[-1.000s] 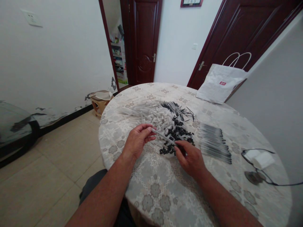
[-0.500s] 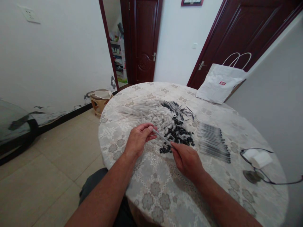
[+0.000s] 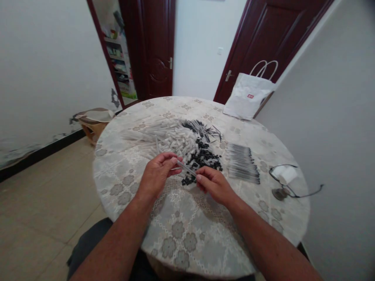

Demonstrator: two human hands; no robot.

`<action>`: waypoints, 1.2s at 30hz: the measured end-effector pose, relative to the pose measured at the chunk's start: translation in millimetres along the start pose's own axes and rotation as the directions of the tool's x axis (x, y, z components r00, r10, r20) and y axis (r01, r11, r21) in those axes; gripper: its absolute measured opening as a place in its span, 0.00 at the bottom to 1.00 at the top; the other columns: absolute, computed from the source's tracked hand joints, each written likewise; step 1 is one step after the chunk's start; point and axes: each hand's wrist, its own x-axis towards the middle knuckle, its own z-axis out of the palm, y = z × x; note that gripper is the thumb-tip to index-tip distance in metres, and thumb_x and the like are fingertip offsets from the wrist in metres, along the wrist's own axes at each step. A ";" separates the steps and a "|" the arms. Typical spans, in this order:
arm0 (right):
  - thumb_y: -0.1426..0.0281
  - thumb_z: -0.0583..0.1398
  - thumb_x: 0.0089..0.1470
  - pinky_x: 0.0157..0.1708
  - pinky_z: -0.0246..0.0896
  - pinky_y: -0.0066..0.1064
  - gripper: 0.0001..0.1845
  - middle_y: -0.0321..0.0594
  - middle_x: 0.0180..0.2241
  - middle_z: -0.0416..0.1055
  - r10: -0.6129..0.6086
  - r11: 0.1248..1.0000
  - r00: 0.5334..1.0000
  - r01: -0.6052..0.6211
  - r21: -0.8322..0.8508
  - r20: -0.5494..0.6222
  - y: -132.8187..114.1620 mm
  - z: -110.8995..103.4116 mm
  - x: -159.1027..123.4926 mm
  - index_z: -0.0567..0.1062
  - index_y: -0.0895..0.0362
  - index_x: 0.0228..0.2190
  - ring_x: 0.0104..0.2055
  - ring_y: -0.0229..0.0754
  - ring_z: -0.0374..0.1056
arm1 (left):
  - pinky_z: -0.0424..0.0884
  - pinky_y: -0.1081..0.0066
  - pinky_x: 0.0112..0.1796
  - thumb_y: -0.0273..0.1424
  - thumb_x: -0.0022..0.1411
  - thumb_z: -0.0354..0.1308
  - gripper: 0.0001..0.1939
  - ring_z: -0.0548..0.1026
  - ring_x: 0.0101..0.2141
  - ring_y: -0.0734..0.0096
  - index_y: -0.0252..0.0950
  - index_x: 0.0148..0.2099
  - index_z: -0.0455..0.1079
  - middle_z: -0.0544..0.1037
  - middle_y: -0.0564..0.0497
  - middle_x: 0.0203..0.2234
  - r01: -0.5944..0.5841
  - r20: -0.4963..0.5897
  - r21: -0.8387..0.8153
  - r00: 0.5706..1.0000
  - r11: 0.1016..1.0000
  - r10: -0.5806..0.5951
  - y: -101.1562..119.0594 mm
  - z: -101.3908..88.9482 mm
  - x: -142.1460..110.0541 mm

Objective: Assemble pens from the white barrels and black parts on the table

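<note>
Item: clear pen barrel (image 3: 185, 168), slim, held slantwise between both hands just above the round table (image 3: 205, 234).
Left hand (image 3: 156, 176): fingers pinched on the barrel's upper end.
Right hand (image 3: 213, 182): fingers closed on its lower end; since a second ago it has drawn in from the black caps (image 3: 202, 158), so a cap is likely being seated on the barrel's end.
Adjacent: heap of clear barrels (image 3: 170, 138); black refills (image 3: 202, 128); row of finished pens (image 3: 243, 168), right.
Further: paper bag (image 3: 249, 95); eyeglasses (image 3: 288, 185).
</note>
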 end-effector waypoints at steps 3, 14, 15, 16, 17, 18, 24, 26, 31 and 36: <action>0.66 0.59 0.64 0.37 0.64 0.29 0.08 0.36 0.34 0.77 -0.237 0.912 0.971 0.222 -0.345 -0.002 -7.9 -4.2 -0.2 0.78 0.54 0.41 0.34 0.38 0.71 | 0.81 0.64 0.39 0.41 0.57 0.69 0.16 0.82 0.40 0.60 0.36 0.43 0.79 0.84 0.44 0.40 0.004 0.136 0.165 0.990 0.986 -0.027 -1.4 5.4 -2.1; 0.71 0.60 0.64 0.48 0.61 0.37 0.04 0.44 0.39 0.74 -0.393 0.501 0.914 0.305 -0.810 0.101 -2.9 -62.9 5.1 0.77 0.56 0.39 0.45 0.46 0.66 | 0.78 0.65 0.38 0.45 0.60 0.65 0.17 0.82 0.34 0.60 0.39 0.44 0.81 0.85 0.48 0.35 -0.116 0.245 0.577 0.969 0.809 -0.036 -6.1 3.7 1.3; 0.72 0.60 0.64 0.49 0.60 0.38 0.05 0.44 0.38 0.73 -0.375 0.474 0.926 0.235 -0.849 0.047 -1.0 -76.2 5.2 0.77 0.56 0.39 0.45 0.46 0.66 | 0.78 0.65 0.38 0.46 0.60 0.64 0.17 0.82 0.35 0.60 0.39 0.44 0.81 0.85 0.47 0.35 -0.120 0.230 0.581 0.973 0.805 -0.020 -6.3 2.6 1.8; 0.71 0.60 0.65 0.49 0.60 0.38 0.06 0.45 0.38 0.73 -0.358 0.453 0.933 0.152 -0.878 -0.023 1.8 -90.3 5.1 0.78 0.56 0.39 0.45 0.47 0.66 | 0.78 0.65 0.38 0.46 0.61 0.63 0.18 0.82 0.35 0.60 0.39 0.44 0.81 0.85 0.47 0.35 -0.124 0.214 0.586 0.977 0.801 -0.006 -6.1 1.5 2.3; 0.71 0.59 0.65 0.49 0.60 0.39 0.06 0.46 0.38 0.73 -0.342 0.430 0.936 0.075 -0.900 -0.085 5.3 -104.6 5.0 0.78 0.57 0.39 0.45 0.48 0.66 | 0.78 0.65 0.38 0.47 0.61 0.63 0.18 0.82 0.35 0.60 0.39 0.44 0.80 0.85 0.47 0.35 -0.128 0.199 0.597 0.980 0.792 0.009 -5.6 0.3 2.7; 0.70 0.59 0.65 0.50 0.60 0.39 0.07 0.46 0.39 0.73 -0.314 0.402 0.940 0.005 -0.916 -0.133 9.5 -118.3 4.7 0.79 0.57 0.40 0.45 0.48 0.66 | 0.77 0.65 0.38 0.47 0.62 0.62 0.18 0.82 0.34 0.60 0.39 0.44 0.80 0.85 0.48 0.35 -0.135 0.185 0.614 0.982 0.778 0.024 -4.8 -1.1 3.1; 0.72 0.57 0.64 0.52 0.60 0.37 0.13 0.50 0.45 0.77 -0.105 0.326 0.936 -0.286 -0.901 -0.335 37.6 -167.0 4.3 0.81 0.57 0.44 0.50 0.50 0.68 | 0.74 0.63 0.44 0.46 0.64 0.58 0.17 0.82 0.40 0.56 0.43 0.47 0.79 0.85 0.49 0.41 -0.208 0.123 0.812 0.974 0.545 0.188 2.5 -17.5 9.0; 0.72 0.57 0.63 0.51 0.60 0.35 0.14 0.50 0.45 0.77 -0.059 0.322 0.939 -0.304 -0.897 -0.340 44.4 -170.4 5.5 0.82 0.57 0.45 0.50 0.50 0.69 | 0.73 0.63 0.45 0.45 0.65 0.57 0.16 0.81 0.41 0.55 0.44 0.47 0.79 0.84 0.49 0.42 -0.215 0.114 0.859 0.965 0.465 0.237 4.9 -24.3 11.5; 0.73 0.56 0.63 0.53 0.59 0.34 0.16 0.51 0.47 0.78 -0.034 0.335 0.947 -0.291 -0.896 -0.320 52.1 -171.3 7.2 0.81 0.59 0.47 0.51 0.48 0.71 | 0.73 0.63 0.44 0.45 0.65 0.56 0.16 0.81 0.40 0.55 0.44 0.46 0.79 0.84 0.49 0.42 -0.215 0.111 0.892 0.957 0.398 0.269 10.0 -34.3 13.8; 0.67 0.58 0.64 0.55 0.60 0.34 0.15 0.49 0.47 0.79 -0.032 0.359 0.964 -0.237 -0.903 -0.265 52.5 -174.0 2.5 0.81 0.58 0.47 0.53 0.47 0.71 | 0.72 0.63 0.44 0.45 0.66 0.56 0.16 0.81 0.40 0.55 0.44 0.47 0.79 0.84 0.49 0.42 -0.236 0.130 0.899 0.948 0.369 0.290 11.1 -37.2 12.2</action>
